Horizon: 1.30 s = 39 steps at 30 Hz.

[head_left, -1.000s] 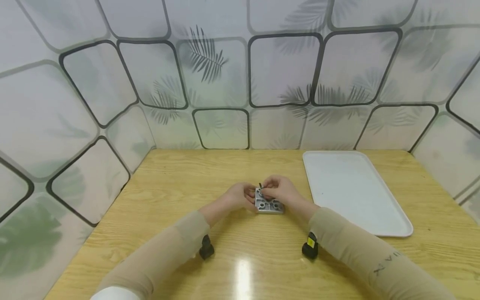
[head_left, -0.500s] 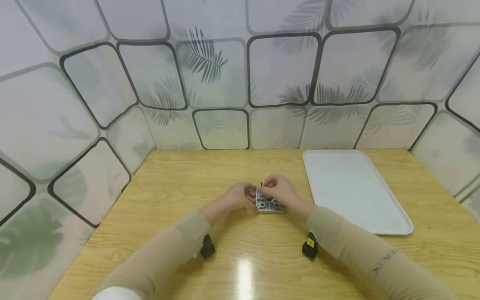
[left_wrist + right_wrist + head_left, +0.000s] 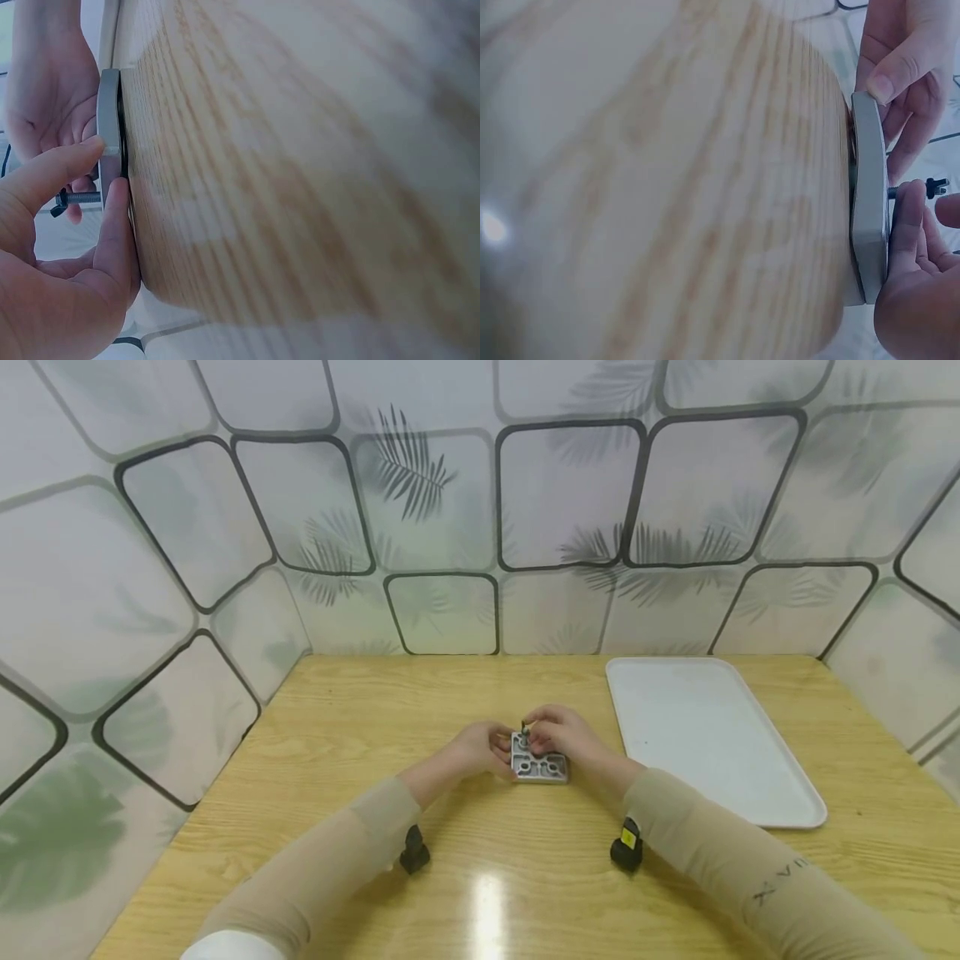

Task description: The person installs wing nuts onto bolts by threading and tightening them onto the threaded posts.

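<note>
A small grey metal plate [image 3: 540,768] with round bosses and recesses lies low over the wooden table in the head view. My left hand [image 3: 478,752] grips its left edge; the left wrist view shows the thumb [image 3: 86,154] on top and a finger at the side. Out of the plate's far left corner stands a dark wing bolt [image 3: 79,198], upright, its threaded shank partly showing. My right hand [image 3: 566,735] has its fingers curled close about this bolt. In the right wrist view one finger overlaps the shank, while the wing head [image 3: 936,187] shows beside the thumb.
A white rectangular tray [image 3: 712,743] lies on the wooden table [image 3: 375,702] to the right of my right hand. Patterned fabric walls [image 3: 555,502] rise behind the table and at both sides. Black wrist devices hang under both sleeves.
My right fingers have spread a little from their tighter pinch, so more of the bolt shows. The left hand keeps hold of the plate, which stays in place.
</note>
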Motion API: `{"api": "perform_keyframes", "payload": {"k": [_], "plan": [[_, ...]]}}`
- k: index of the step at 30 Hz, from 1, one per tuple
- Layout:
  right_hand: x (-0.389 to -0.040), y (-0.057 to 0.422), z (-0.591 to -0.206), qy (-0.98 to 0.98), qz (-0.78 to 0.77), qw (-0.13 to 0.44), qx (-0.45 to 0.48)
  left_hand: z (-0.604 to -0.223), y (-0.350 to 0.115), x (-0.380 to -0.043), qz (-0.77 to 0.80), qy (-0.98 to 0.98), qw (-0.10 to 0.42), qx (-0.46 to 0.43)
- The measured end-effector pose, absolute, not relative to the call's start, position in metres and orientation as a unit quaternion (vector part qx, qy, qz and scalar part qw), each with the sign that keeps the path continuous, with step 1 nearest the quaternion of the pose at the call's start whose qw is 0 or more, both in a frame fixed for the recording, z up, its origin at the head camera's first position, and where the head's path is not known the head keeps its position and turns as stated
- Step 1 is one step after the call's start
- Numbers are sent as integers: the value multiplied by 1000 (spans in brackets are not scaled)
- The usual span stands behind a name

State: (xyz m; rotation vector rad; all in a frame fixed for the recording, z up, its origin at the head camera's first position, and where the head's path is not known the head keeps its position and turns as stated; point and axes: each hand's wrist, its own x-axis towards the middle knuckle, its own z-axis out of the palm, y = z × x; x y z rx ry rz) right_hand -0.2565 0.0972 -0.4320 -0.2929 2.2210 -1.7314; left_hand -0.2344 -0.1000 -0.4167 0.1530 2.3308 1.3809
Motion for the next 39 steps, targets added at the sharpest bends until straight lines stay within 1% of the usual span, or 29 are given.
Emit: {"api": "perform_keyframes", "payload": {"k": [6,18,25,33,39], "plan": [[-256,97,-430,800,-569,153,-112,-416,-101,-235,496,841,209,57],[-253,97,-426,787,-582,178,-101,-416,-102,-236,488,846,206,63],[-255,99,-431,794,-573,166,-114,-418,-101,-235,492,843,206,68],[-253,97,-433,798,-576,152,-93,-417,-101,-234,491,844,207,64],[-251,94,-431,818,-554,123,-98,-417,-100,-235,490,845,206,62]]}}
